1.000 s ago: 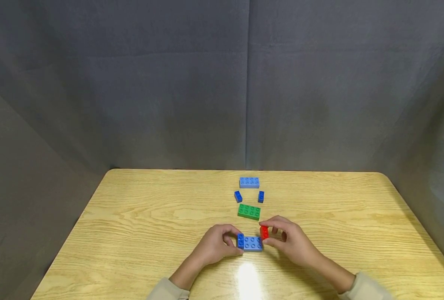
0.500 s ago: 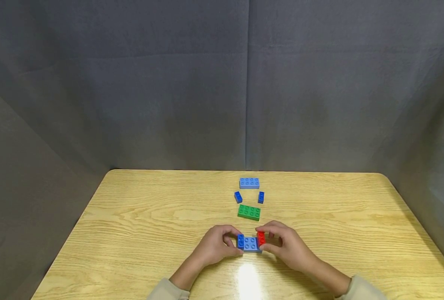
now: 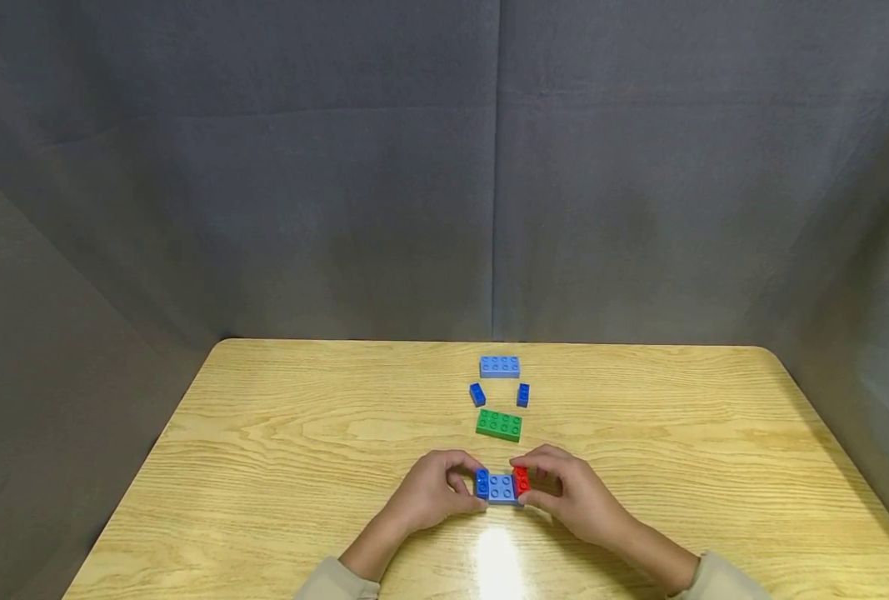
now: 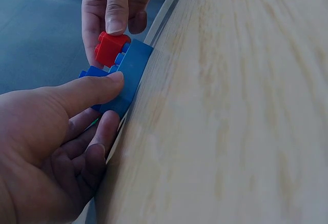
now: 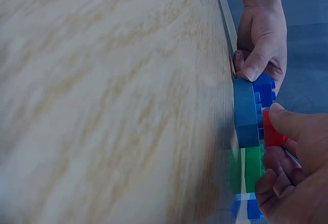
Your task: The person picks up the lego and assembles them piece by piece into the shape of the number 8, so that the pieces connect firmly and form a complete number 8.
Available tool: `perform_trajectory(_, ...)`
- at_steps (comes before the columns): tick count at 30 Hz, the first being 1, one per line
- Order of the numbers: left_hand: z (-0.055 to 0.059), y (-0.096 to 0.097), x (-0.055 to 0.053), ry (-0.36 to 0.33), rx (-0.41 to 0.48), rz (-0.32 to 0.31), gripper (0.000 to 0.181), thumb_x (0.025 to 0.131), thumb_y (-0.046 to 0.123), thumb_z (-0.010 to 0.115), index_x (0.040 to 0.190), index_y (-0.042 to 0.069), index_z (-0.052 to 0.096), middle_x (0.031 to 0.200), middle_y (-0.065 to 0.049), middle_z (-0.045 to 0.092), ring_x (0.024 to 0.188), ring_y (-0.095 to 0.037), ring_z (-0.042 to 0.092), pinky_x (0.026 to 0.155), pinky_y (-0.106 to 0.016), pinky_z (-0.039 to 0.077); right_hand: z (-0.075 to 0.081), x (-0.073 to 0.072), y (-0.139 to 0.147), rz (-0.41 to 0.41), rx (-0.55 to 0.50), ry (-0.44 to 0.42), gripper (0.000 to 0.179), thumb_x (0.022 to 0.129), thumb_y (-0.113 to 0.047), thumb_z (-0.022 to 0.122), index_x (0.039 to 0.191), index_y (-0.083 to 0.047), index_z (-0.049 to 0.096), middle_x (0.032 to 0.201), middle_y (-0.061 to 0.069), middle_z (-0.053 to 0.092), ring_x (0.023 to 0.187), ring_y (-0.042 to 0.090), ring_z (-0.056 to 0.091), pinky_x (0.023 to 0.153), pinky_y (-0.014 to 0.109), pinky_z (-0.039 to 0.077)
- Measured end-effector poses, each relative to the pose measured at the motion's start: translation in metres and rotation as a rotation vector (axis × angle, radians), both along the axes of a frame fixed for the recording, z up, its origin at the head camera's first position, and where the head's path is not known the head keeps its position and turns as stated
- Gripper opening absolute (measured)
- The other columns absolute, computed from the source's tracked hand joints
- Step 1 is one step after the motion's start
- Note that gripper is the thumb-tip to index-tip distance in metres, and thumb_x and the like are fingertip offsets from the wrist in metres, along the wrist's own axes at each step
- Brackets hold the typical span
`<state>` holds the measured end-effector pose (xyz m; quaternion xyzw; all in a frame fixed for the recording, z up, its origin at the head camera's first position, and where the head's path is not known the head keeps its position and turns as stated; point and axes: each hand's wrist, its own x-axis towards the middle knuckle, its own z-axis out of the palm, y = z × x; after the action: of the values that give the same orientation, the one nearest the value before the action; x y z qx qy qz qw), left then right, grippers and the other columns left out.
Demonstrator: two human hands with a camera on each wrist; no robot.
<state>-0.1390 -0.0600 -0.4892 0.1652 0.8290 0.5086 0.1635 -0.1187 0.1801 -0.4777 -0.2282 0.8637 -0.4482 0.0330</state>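
Note:
A light blue eight-stud-size building brick (image 3: 501,488) lies on the table with a small dark blue brick (image 3: 482,482) seated on its left end. My left hand (image 3: 438,492) grips this left end, its thumb pressed on the light blue side in the left wrist view. Between thumb and fingers, my right hand (image 3: 571,492) pinches a small red brick (image 3: 521,480) at the right end of the light blue one. In the right wrist view the red brick (image 5: 272,129) sits right at the studs, some of which show beneath it. Bare studs lie between the two small bricks.
Beyond the hands a green brick (image 3: 499,425) lies on the wooden table (image 3: 302,433). Farther back are two small dark blue bricks (image 3: 477,394) and another light blue brick (image 3: 500,367). Grey cloth (image 3: 384,208) hangs behind and beside the table.
My right hand has moved left with the red brick, from beside the light blue brick's right end to over it. The left hand has kept its place.

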Motion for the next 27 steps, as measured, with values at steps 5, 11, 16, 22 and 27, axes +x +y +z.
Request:
perform_trajectory(5, -0.0002, 0.0002, -0.0002, -0.003, 0.001, 0.001, 0.034, 0.069, 0.016, 0.084, 0.099, 0.016, 0.068, 0.081, 0.007, 0.066, 0.062, -0.011, 0.061, 0.055, -0.024, 0.047, -0.0005, -0.0003, -0.0001, 0.005, 0.003, 0.003, 0.038, 0.079, -0.017, 0.075, 0.116, -0.013, 0.065, 0.100, -0.012, 0.060, 0.079, 0.020, 0.053, 0.061, 0.024, 0.046)
perform_trajectory(11, 0.0005, 0.0002, 0.0009, -0.001, 0.005, 0.002, 0.034, 0.069, 0.016, 0.084, 0.100, 0.016, 0.068, 0.082, 0.007, 0.066, 0.062, -0.011, 0.060, 0.055, -0.023, 0.047, -0.0019, -0.0010, 0.0004, 0.005, 0.019, 0.002, 0.037, 0.079, -0.019, 0.076, 0.114, -0.015, 0.066, 0.098, -0.013, 0.060, 0.078, 0.018, 0.053, 0.060, 0.024, 0.045)
perform_trajectory(16, -0.0003, 0.0002, 0.0008, 0.000, 0.010, 0.003, 0.034, 0.069, 0.016, 0.084, 0.099, 0.016, 0.069, 0.081, 0.007, 0.066, 0.062, -0.011, 0.060, 0.054, -0.023, 0.046, -0.0016, -0.0020, 0.0006, 0.011, 0.035, 0.000, 0.035, 0.078, -0.019, 0.076, 0.112, -0.016, 0.066, 0.097, -0.013, 0.061, 0.078, 0.015, 0.054, 0.063, 0.023, 0.046)
perform_trajectory(22, -0.0015, 0.0004, 0.0004, -0.001, -0.002, 0.008, 0.034, 0.068, 0.017, 0.084, 0.099, 0.017, 0.069, 0.079, 0.007, 0.065, 0.062, -0.011, 0.060, 0.055, -0.023, 0.046, -0.0020, -0.0013, 0.0004, 0.018, 0.031, 0.002, 0.035, 0.079, -0.019, 0.075, 0.112, -0.014, 0.066, 0.100, -0.012, 0.062, 0.080, 0.014, 0.055, 0.065, 0.025, 0.048)
perform_trajectory(27, -0.0013, 0.0002, 0.0004, 0.000, 0.001, 0.009, 0.035, 0.068, 0.017, 0.084, 0.099, 0.017, 0.069, 0.080, 0.007, 0.066, 0.062, -0.011, 0.060, 0.055, -0.023, 0.046, -0.0028, -0.0011, -0.0014, 0.011, 0.028, 0.020, 0.034, 0.079, -0.017, 0.075, 0.111, -0.013, 0.067, 0.103, -0.009, 0.063, 0.082, 0.013, 0.056, 0.067, 0.025, 0.048)
